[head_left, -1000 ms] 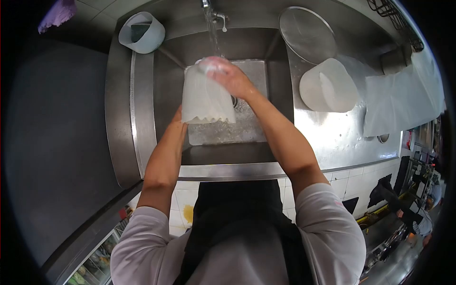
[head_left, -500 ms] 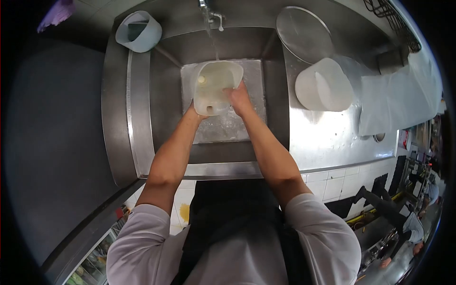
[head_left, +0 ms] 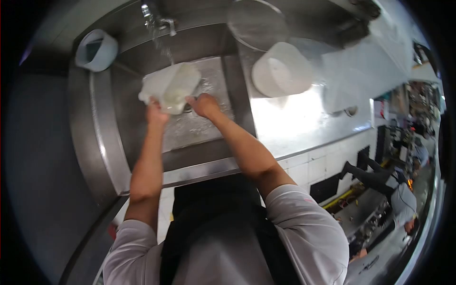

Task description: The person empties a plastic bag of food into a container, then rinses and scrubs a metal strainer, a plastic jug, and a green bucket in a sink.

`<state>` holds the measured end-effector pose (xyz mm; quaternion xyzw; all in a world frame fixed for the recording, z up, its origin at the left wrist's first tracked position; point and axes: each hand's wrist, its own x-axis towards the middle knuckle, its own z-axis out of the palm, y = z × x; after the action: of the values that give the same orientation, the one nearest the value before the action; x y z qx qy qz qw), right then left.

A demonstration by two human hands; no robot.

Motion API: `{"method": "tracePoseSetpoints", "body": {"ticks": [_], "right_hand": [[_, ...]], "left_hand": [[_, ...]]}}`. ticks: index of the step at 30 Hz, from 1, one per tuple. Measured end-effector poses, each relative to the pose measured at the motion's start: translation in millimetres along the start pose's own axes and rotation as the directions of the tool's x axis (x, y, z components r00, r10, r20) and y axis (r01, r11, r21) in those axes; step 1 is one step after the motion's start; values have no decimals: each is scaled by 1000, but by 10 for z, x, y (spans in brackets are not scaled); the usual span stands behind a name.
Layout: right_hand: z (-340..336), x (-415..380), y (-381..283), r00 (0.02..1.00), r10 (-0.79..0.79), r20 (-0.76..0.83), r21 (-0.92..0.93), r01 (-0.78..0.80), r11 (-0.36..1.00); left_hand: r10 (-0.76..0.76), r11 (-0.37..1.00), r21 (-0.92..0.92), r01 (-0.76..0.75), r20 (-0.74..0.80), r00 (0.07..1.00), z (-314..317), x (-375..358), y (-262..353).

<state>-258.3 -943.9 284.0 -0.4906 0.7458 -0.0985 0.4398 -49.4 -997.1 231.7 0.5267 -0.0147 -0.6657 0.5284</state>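
A translucent white plastic container (head_left: pixel 164 83) is tipped over inside the metal sink (head_left: pixel 221 85), below the running faucet (head_left: pixel 152 19). My left hand (head_left: pixel 156 114) is closed on the container's near left edge. At its near right edge, my right hand (head_left: pixel 204 105) has its fingers curled against the rim. Water splashes on the sink floor around and to the right of the container. Motion blurs the fingertips somewhat, and the container's underside is hidden.
On the right counter stand a larger white tub (head_left: pixel 282 71) and a round lid (head_left: pixel 259 23) leaning at the back. Clear plastic sheeting (head_left: pixel 356 71) lies farther right. A small white bucket (head_left: pixel 96 50) sits at the sink's back left corner. Another person (head_left: pixel 401 199) works at far right.
The container has gone from open side up to tipped over, and water now spreads over the sink floor. My view has turned, shifting the sink and counter to the left.
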Motion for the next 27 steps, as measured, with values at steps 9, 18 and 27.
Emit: {"method": "tracePoseSetpoints", "body": {"ticks": [9,18,27], "right_hand": [[-2536,-1430,-151,860,-279,-427,-137,243,960],[-2624,200,1161,925,-147,350,-755,371,541],[-3280,-872,162,953,-287,-98,-681,147,718]], "left_hand": [[-107,990,-81,116,107,988,91,-64,327],[-171,942,-249,225,221,960,440,116,120],[-108,946,-285,154,173,979,863,97,161]]}}
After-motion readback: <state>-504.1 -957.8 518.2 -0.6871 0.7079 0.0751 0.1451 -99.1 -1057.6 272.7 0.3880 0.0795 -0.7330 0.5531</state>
